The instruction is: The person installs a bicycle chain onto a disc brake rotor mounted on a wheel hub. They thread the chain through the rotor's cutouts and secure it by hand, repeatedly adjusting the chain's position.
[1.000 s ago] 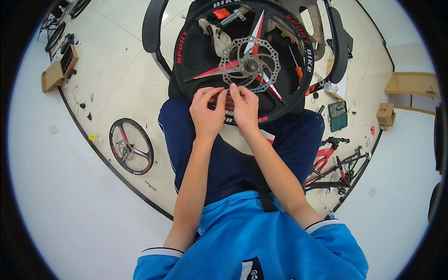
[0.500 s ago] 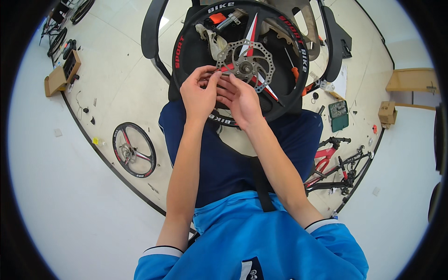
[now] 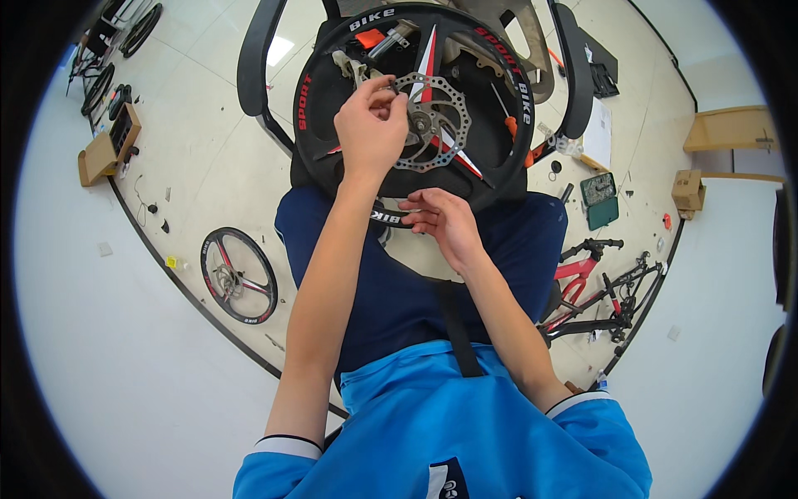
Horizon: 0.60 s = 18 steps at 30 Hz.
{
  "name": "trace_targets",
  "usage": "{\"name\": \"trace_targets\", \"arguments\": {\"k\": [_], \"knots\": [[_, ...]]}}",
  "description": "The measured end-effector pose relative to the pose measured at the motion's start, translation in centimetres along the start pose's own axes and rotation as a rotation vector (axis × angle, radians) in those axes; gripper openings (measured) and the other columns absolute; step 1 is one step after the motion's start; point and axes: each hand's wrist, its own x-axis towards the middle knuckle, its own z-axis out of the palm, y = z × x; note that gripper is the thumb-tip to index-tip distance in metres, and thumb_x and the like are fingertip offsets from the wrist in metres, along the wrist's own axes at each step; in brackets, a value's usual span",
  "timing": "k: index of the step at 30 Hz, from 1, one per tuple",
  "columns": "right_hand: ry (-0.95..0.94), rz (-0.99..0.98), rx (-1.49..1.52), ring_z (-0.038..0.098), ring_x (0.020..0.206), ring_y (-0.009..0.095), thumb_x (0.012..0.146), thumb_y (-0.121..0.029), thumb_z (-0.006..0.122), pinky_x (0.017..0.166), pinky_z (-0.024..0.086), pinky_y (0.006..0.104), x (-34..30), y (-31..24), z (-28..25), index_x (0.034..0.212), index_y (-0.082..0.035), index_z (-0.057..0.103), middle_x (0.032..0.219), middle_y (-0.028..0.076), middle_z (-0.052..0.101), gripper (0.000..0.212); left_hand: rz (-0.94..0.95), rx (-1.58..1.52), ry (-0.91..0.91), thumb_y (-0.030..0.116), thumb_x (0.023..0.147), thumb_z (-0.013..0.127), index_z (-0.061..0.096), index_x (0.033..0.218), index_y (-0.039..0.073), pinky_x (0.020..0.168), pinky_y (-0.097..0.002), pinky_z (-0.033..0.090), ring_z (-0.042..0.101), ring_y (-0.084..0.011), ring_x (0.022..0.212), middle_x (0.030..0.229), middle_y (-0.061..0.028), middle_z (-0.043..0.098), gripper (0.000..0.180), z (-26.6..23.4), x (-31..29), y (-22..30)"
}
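Observation:
A black bicycle wheel (image 3: 509,75) with red and white spokes lies across my lap, its silver brake disc (image 3: 445,137) facing up. My left hand (image 3: 370,125) is over the disc's left edge. Its fingertips are pinched together there, and what they pinch is too small to tell. My right hand (image 3: 445,220) is lower, at the near rim of the wheel above my dark blue trousers. Its fingers are loosely spread and touch the rim.
A second wheel (image 3: 237,274) lies on the floor at my left. A red bicycle (image 3: 598,283) lies at my right, beyond it a green case (image 3: 598,200) and a cardboard box (image 3: 688,187). An orange-handled screwdriver (image 3: 509,125) shows through the spokes. Black chair arms (image 3: 249,66) flank the wheel.
My left hand has risen from the rim to the disc's edge. My right hand has come down from the hub to the near rim. The view has tilted down slightly.

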Motion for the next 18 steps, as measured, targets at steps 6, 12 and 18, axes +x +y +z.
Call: {"name": "trace_targets", "arguments": {"k": [6,12,18], "knots": [[-0.022,-0.012,-0.022,0.072,0.084,0.016,0.104,-0.023,0.053,0.073,0.056,0.0265,0.0,0.0,-0.6,0.11,0.001,0.067,0.105,0.015,0.075,0.029,0.268,0.163,-0.136,0.006,0.09,0.071,0.076,0.108,0.0,0.07,-0.0261,0.055,0.074,-0.0151,0.076,0.092,-0.0125,0.078,0.02,2.3,-0.6,1.5],[0.017,-0.079,-0.115,0.071,0.079,0.014,0.104,-0.021,0.055,0.069,0.055,0.0253,0.6,-1.2,-1.6,0.108,0.001,0.068,0.099,0.012,0.075,0.026,0.157,0.132,-0.099,0.005,0.089,0.073,0.077,0.107,-0.001,0.074,-0.0254,0.056,0.074,-0.0133,0.081,0.093,-0.0115,0.078,0.019,0.4,-1.0,2.6],[-0.026,-0.24,-0.322,0.068,0.076,0.011,0.102,-0.012,0.06,0.066,0.054,0.0232,0.2,-3.3,-1.4,0.111,0.002,0.069,0.092,0.007,0.072,0.019,0.136,0.047,-0.157,0.001,0.09,0.073,0.075,0.104,-0.004,0.081,-0.0268,0.056,0.071,-0.013,0.088,0.098,-0.009,0.077,0.015,-2.4,-5.6,4.4]]}}
